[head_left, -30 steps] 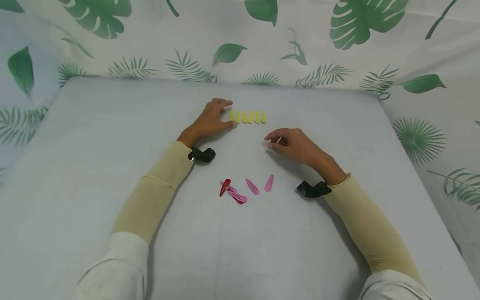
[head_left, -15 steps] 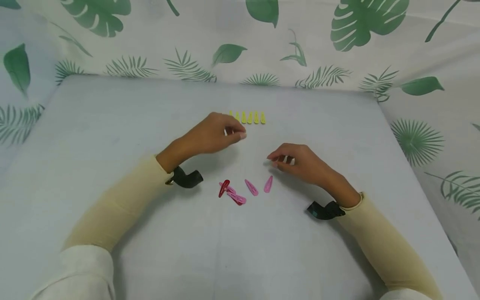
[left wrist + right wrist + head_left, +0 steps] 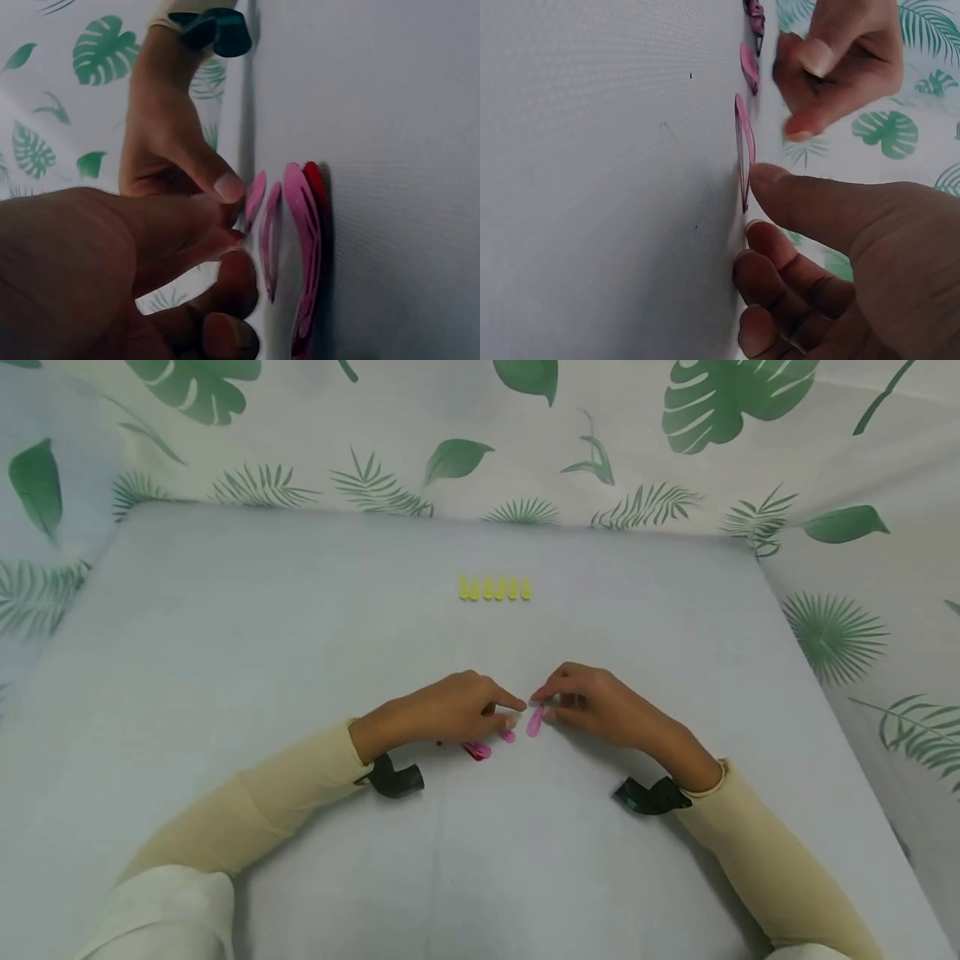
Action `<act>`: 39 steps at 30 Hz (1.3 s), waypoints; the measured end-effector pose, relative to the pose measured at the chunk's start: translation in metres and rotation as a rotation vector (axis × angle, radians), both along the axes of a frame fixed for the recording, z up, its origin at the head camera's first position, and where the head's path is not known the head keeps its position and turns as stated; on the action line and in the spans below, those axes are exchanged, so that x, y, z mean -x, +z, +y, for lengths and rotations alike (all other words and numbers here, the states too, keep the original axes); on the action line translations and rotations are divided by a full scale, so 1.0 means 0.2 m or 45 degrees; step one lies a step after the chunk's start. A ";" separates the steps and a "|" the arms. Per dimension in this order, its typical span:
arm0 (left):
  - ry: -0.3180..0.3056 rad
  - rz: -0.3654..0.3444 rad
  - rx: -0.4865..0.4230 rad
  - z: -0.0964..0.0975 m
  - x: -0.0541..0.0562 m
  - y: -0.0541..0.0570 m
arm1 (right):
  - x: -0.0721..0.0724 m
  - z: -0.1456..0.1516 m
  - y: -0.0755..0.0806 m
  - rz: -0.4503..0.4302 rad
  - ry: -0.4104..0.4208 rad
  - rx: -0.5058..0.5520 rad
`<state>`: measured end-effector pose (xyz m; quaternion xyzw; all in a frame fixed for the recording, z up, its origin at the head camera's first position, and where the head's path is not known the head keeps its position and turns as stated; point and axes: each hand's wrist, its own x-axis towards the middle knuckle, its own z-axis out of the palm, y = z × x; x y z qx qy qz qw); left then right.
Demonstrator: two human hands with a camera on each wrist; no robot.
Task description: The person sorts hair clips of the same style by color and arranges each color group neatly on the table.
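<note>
My right hand reaches over the right-hand pink hair clip, which lies on the table. Its thumb touches the clip's side in the right wrist view, with the fingertips just beyond the narrow end. My left hand hovers over the other clips, index finger extended toward the right hand, nothing visible in its grasp. Below its thumb shows a second pink hair clip. Beside that, another pink hair clip overlaps a red hair clip. The left hand hides the rest of this pile in the head view.
Several yellow hair clips stand in a neat row farther back on the white-covered table. A leaf-print cloth hangs behind the table's far edge. Each wrist carries a black camera mount.
My left hand has come from beside the yellow row back toward me, over the pink and red clips. My right hand has come nearer too, reaching the right-hand pink hair clip.
</note>
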<state>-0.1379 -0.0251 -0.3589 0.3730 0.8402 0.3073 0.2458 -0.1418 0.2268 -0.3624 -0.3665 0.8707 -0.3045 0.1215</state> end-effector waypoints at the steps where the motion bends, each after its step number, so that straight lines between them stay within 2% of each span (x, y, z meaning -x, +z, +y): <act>1: -0.025 -0.001 0.017 0.00 0.00 -0.01 | 0.01 -0.01 0.00 0.009 0.021 0.001; 4: -0.081 0.024 0.061 0.02 0.01 -0.02 | 0.01 -0.02 -0.01 0.019 0.055 -0.009; 7: -0.092 0.057 0.041 0.02 0.01 -0.03 | 0.01 -0.03 -0.01 0.041 0.047 -0.040; 15: -0.057 0.087 -0.035 0.01 0.01 -0.04 | 0.01 -0.05 0.01 0.011 -0.012 -0.107; 21: 0.025 0.002 -0.043 0.01 0.00 -0.03 | 0.01 -0.05 0.02 -0.048 -0.003 -0.096; 25: 0.045 -0.001 -0.070 0.00 0.00 -0.04 | 0.01 -0.04 0.01 -0.083 0.004 -0.092; 34: 0.151 0.036 -0.196 0.00 0.03 -0.06 | 0.02 -0.03 0.02 0.069 0.030 -0.017; 39: 0.182 0.013 -0.282 -0.01 0.06 -0.07 | 0.03 -0.03 0.01 0.163 -0.040 0.020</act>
